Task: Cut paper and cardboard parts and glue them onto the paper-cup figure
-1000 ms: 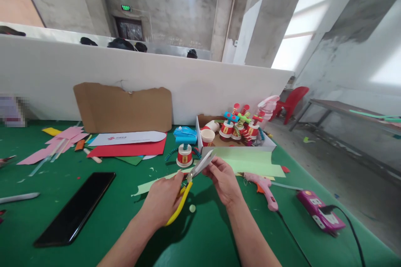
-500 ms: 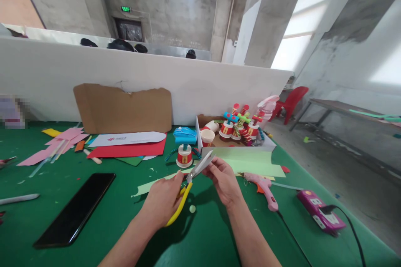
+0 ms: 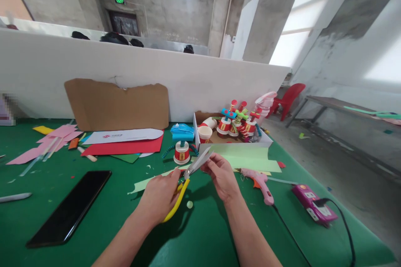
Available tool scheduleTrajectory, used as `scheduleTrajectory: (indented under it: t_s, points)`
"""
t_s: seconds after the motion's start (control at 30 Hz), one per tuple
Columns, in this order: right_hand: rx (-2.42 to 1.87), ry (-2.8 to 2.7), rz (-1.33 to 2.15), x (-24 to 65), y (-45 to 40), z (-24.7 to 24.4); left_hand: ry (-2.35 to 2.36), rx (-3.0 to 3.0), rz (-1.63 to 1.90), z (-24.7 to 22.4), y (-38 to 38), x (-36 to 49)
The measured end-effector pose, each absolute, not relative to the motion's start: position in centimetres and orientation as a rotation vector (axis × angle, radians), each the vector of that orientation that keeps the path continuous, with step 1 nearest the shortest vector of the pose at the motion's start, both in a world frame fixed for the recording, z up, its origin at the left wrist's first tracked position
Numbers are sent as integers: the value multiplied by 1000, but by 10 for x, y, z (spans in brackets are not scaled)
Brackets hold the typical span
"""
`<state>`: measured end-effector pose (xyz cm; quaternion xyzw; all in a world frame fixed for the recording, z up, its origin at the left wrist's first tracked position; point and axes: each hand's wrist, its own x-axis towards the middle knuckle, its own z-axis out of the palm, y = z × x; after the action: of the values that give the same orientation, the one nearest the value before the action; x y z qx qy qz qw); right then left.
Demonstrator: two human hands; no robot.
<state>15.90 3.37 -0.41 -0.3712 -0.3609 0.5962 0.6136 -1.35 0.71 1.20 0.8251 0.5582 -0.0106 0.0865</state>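
Yellow-handled scissors are gripped in my left hand, their blades pointing up and right toward my other hand. My right hand has its thumb and fingers pinched together beside the blade tips; whatever it holds there is too small to make out. A strip of light green paper lies beyond my left hand. Just past the blades stands a red and white cup figure with coiled teal arms and a blue top. A small pale green disc rests on the green table between my forearms.
A black phone and coloured papers lie left. Behind are a cardboard sheet and a box of cup figures. Right are green paper, a pink glue gun and a purple device with a black cable.
The whole view has shifted slightly, so things sit a little further left and higher. Both hands keep nearly the same pose, with the scissor blades still beside my right fingers.
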Motion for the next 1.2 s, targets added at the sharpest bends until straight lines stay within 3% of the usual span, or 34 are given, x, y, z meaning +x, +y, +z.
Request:
scheduleTrajectory:
  t_s: [1.2]
  points:
    - [-878,-844,1374,159,34,-5,1656,2438,-25,11,8,-15]
